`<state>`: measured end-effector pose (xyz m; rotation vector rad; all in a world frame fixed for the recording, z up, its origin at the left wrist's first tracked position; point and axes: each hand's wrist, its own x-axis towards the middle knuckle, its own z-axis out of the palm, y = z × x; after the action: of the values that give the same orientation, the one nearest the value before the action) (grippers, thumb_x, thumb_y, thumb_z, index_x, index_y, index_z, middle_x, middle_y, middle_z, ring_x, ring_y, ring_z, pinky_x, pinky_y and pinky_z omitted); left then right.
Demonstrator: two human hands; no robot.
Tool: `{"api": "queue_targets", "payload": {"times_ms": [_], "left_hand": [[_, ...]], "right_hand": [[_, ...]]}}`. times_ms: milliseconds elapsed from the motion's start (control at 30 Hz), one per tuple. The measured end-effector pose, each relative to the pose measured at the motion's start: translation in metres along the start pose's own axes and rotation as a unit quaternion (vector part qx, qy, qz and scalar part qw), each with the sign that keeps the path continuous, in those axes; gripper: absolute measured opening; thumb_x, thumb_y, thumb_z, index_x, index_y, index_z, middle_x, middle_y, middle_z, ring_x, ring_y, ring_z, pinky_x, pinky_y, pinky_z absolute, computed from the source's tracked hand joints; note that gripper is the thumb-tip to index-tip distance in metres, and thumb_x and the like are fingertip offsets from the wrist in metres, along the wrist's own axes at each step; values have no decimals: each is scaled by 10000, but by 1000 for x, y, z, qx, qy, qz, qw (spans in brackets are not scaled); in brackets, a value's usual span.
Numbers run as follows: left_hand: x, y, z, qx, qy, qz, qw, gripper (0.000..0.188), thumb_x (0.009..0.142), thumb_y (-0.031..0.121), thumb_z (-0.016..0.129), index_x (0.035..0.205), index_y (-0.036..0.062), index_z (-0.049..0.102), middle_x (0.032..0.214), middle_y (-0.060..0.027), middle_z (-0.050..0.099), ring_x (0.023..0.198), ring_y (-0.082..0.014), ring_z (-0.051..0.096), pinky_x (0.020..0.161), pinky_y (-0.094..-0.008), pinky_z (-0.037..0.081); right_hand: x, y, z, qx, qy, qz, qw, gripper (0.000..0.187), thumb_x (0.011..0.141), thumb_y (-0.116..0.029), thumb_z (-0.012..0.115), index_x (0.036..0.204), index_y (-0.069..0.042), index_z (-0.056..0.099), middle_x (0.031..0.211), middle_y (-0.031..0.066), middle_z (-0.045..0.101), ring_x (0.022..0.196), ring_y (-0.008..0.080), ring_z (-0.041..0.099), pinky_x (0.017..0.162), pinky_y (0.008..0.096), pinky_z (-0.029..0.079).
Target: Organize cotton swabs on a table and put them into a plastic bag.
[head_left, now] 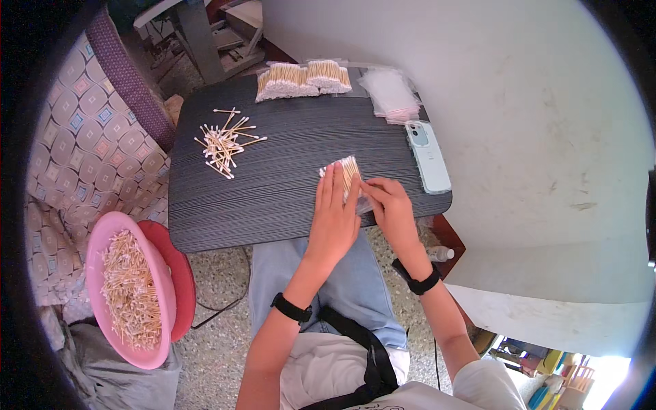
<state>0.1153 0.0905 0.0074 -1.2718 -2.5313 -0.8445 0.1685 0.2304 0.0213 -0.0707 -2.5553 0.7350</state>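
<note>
A small clear bag of cotton swabs point(351, 168) lies near the front edge of the dark table, right of its middle. My left hand point(336, 208) rests flat on top of it with the fingers stretched out, covering much of the swabs. At the bag's right side, my right hand point(391, 205) is closed, thumb and fingers pinching the loose plastic end. A loose pile of cotton swabs point(224, 143), wooden sticks with white tips, is spread on the table's left part.
Filled swab bags point(294, 80) lie stacked along the table's point(273, 212) far edge. Right of them are empty clear bags point(389, 92) and a pale phone point(429, 157). A pink basin point(166, 294) of swabs stands at the lower left on a red stool point(183, 301). A wall point(533, 137) borders the right.
</note>
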Motion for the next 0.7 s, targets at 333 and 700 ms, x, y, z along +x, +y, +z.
{"api": "queue_targets", "payload": {"times_ms": [333, 700], "left_hand": [[3, -1, 0, -54, 19, -39, 998, 684, 737, 82, 624, 1355, -72, 374, 1465, -295, 236, 1388, -400, 221, 1130, -483, 219], [-19, -9, -6, 51, 10, -28, 998, 572, 814, 25, 506, 1352, -99, 360, 1434, -263, 343, 1351, -343, 337, 1122, -445, 262]], "right_hand": [[-3, -7, -2, -84, -44, -60, 994, 510, 772, 57, 549, 1276, -18, 523, 1289, 109, 524, 1089, 320, 518, 938, 400, 432], [2, -10, 6, -16, -88, -122, 988, 536, 798, -14, 587, 1322, -3, 476, 1388, 126, 461, 1316, 307, 395, 1072, 422, 351]]}}
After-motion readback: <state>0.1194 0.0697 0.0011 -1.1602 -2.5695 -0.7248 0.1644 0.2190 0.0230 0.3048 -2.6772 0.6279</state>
